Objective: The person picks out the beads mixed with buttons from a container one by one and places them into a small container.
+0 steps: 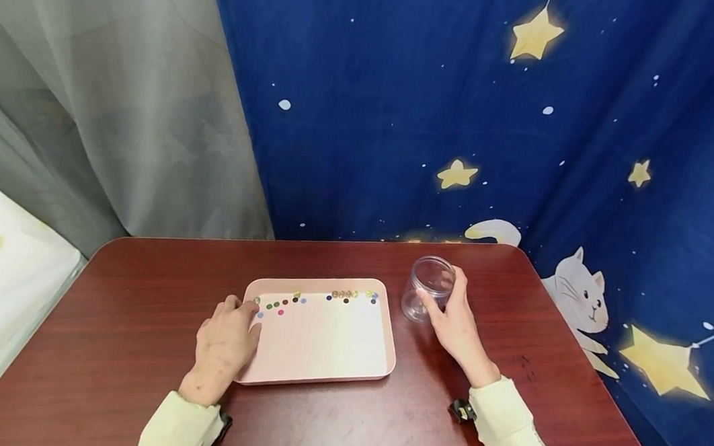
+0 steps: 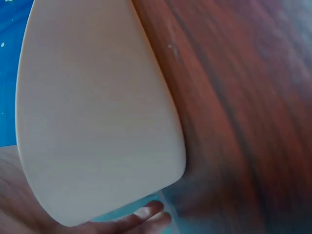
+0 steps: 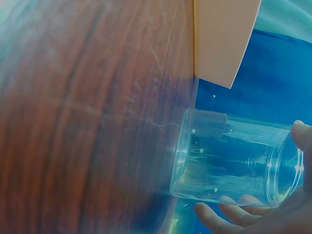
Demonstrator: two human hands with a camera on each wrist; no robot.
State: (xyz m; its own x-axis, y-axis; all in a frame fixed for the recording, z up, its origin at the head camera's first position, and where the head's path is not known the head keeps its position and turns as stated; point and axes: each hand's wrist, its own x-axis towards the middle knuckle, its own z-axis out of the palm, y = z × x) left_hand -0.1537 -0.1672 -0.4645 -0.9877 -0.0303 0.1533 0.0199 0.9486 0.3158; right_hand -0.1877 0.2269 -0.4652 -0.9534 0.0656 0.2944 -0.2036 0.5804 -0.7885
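A shallow pale pink tray lies on the table, with several small coloured beads scattered along its far side. At its left wall is my left hand, gripping the edge with the thumb inside the rim and the other fingers outside. In the left wrist view the tray's outer wall hides part of that hand. To the right of the tray, a clear plastic jar stands upright on the table. My right hand holds it from the right, thumb in front and fingers round the far side.
The dark red-brown wooden table has rounded far corners. Behind it hang a grey curtain and a blue curtain printed with stars and a cat. White fabric is at the left.
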